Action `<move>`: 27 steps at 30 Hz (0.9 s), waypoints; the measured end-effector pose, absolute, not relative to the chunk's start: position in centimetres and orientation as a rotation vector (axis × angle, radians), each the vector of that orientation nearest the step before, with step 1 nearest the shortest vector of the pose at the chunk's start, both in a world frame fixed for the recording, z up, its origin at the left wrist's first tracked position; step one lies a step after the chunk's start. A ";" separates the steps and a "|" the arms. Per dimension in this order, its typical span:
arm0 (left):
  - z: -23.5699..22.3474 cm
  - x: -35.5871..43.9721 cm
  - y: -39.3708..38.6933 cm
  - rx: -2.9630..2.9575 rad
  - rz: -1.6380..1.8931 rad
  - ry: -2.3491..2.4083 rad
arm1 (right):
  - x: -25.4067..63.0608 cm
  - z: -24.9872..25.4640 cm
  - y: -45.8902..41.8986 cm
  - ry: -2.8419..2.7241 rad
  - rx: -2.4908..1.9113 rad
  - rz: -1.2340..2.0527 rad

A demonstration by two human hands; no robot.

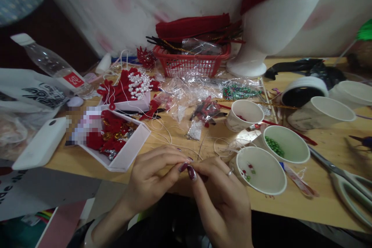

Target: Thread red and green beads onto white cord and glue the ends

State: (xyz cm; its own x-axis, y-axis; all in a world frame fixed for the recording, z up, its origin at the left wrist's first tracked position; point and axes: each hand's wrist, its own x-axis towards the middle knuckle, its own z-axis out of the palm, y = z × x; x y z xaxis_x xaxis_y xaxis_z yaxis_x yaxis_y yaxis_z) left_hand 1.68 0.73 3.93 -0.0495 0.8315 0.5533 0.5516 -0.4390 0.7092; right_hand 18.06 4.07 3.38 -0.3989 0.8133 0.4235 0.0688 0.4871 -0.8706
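Observation:
My left hand and my right hand meet fingertip to fingertip over the table's front edge. Both are closed in a pinch, and whatever lies between the fingertips is too small or hidden to name. Just right of my right hand stands a paper cup holding a few red and green beads. Behind it, another cup contains green beads. A thin white cord curls over the table beyond my fingers. Left of my left hand sits a white box of red and gold ornaments.
Scissors lie at the right. Farther back are a red basket, a white foam head, plastic bags of beads and more cups. A bottle leans at the left near a white phone-like slab.

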 end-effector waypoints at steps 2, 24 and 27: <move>3.9 1.8 0.7 1.969 1.485 1.497 | 18.0 3.4 4.0 -1.798 -0.751 1.001; 3.8 2.2 1.0 1.514 1.477 1.418 | 18.0 3.8 3.8 -1.770 -0.735 1.023; 3.7 2.3 0.9 1.493 1.489 1.411 | 17.9 3.8 3.7 -1.755 -0.749 1.037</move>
State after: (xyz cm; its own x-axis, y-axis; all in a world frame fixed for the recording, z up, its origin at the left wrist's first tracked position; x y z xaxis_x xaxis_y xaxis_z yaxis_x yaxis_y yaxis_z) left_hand 2.32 0.92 3.72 -0.1915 0.9302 0.3132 0.2626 -0.2589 0.9295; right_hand 17.88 3.71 3.82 -0.3797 0.8299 0.4089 0.0424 0.4571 -0.8884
